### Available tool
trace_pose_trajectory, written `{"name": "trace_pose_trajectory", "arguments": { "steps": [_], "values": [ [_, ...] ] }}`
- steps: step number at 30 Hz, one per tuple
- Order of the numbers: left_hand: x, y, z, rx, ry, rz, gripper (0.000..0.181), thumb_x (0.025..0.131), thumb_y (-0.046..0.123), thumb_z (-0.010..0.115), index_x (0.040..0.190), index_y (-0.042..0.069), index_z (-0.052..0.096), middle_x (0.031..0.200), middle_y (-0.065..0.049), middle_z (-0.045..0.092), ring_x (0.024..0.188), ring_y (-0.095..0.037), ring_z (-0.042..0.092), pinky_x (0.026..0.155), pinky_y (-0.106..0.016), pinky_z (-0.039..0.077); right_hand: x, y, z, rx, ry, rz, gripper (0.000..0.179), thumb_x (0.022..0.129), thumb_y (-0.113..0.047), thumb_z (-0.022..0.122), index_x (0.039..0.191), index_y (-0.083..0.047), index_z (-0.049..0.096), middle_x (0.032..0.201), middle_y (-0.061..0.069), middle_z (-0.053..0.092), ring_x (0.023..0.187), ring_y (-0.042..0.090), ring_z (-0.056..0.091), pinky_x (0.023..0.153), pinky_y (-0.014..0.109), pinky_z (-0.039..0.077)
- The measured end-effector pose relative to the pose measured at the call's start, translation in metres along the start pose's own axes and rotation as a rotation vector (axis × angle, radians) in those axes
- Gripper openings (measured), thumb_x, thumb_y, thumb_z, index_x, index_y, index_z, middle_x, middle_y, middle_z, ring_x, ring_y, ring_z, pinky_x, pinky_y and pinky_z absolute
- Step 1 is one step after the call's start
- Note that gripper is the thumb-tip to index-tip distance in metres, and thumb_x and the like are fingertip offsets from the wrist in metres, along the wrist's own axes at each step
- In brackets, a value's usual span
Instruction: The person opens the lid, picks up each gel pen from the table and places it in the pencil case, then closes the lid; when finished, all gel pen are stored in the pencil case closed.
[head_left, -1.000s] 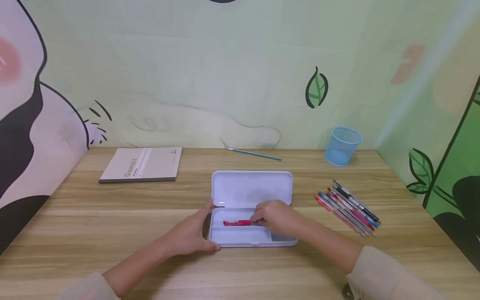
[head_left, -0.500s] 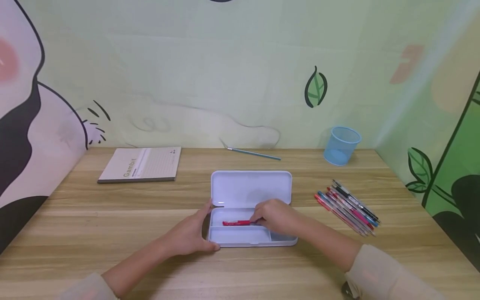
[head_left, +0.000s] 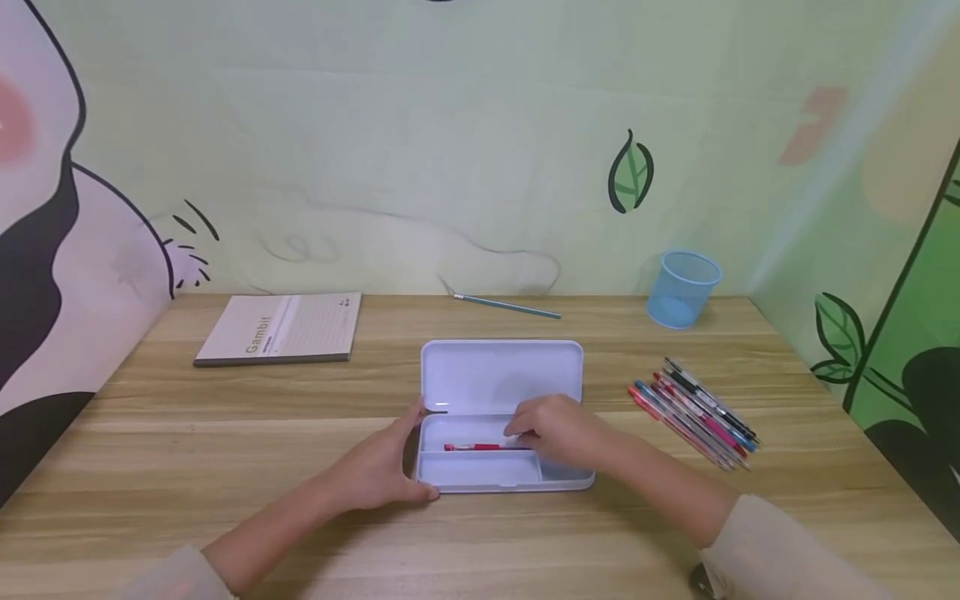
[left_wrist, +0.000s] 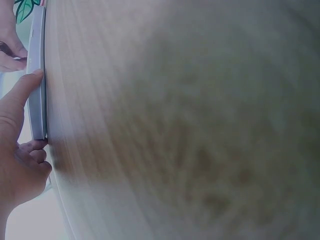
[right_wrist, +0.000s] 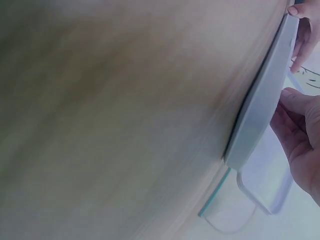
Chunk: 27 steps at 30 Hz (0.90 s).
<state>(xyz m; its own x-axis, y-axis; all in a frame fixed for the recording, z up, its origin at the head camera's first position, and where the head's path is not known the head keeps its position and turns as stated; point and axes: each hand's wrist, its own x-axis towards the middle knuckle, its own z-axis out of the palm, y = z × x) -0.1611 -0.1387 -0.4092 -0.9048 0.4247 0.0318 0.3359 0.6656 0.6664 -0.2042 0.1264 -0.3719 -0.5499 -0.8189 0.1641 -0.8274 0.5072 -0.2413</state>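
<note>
A white pencil case (head_left: 480, 472) lies with its lid folded back on the table. My left hand (head_left: 375, 467) holds its left end, thumb at the front corner and a finger at the back corner. A red pen (head_left: 472, 447) lies in the rear compartment, along the divider. Over the right part of that compartment is my right hand (head_left: 562, 429), fingers bent, fingertips slightly above the pen. The pen's right end is partly hidden by this hand. The right wrist view shows my right hand (right_wrist: 302, 135) at the case's rim, its fingertips partly hidden.
Several pens (head_left: 697, 412) lie in a bunch to the right of the case. Behind stand a blue mesh cup (head_left: 682, 292) and, lying flat, a blue pencil (head_left: 510, 306). A notebook (head_left: 281, 329) lies at the back left, near the wall (head_left: 420, 150).
My right hand has come slightly up and away from the red pen, which now lies lower against the divider. The left hand keeps its hold on the case.
</note>
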Motion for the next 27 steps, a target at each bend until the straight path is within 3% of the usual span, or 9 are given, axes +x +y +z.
{"name": "trace_pose_trajectory", "arguments": {
  "steps": [5,13,19,27],
  "values": [
    [0.000,-0.002,0.000,-0.003,-0.003,0.010,0.120,0.060,0.027,0.086,0.146,-0.002,0.008,0.138,-0.015,0.041,0.109,-0.021,0.047,0.098,-0.042,0.034,-0.010,0.001,-0.010,0.037,0.020,0.066,0.018,0.079,0.001,0.069,0.096,-0.004,0.073,0.089,0.003,0.067,0.083,0.015,0.061,0.076,0.027,0.050],
    [0.000,-0.003,0.001,0.004,0.003,0.008,0.119,0.060,0.028,0.086,0.146,-0.003,0.010,0.138,-0.015,0.042,0.110,-0.021,0.048,0.098,-0.043,0.034,-0.033,0.017,-0.022,0.047,0.146,0.099,0.020,0.076,0.005,0.071,0.095,-0.001,0.072,0.089,0.005,0.066,0.080,0.017,0.060,0.070,0.025,0.050],
    [0.000,-0.003,0.001,0.023,0.000,-0.002,0.120,0.060,0.031,0.086,0.146,-0.002,0.009,0.139,-0.015,0.041,0.112,-0.021,0.047,0.099,-0.042,0.033,-0.054,0.026,-0.033,0.024,0.227,0.232,0.019,0.077,0.002,0.070,0.095,-0.003,0.073,0.092,0.006,0.069,0.083,0.019,0.064,0.069,0.030,0.051],
    [0.000,-0.002,0.000,0.026,-0.004,0.006,0.120,0.061,0.030,0.085,0.147,-0.001,0.008,0.140,-0.014,0.040,0.113,-0.021,0.046,0.099,-0.042,0.033,-0.087,0.044,-0.048,-0.003,0.327,0.345,0.020,0.074,0.007,0.071,0.093,0.000,0.072,0.090,0.010,0.069,0.080,0.023,0.065,0.066,0.032,0.052]
  ]
}}
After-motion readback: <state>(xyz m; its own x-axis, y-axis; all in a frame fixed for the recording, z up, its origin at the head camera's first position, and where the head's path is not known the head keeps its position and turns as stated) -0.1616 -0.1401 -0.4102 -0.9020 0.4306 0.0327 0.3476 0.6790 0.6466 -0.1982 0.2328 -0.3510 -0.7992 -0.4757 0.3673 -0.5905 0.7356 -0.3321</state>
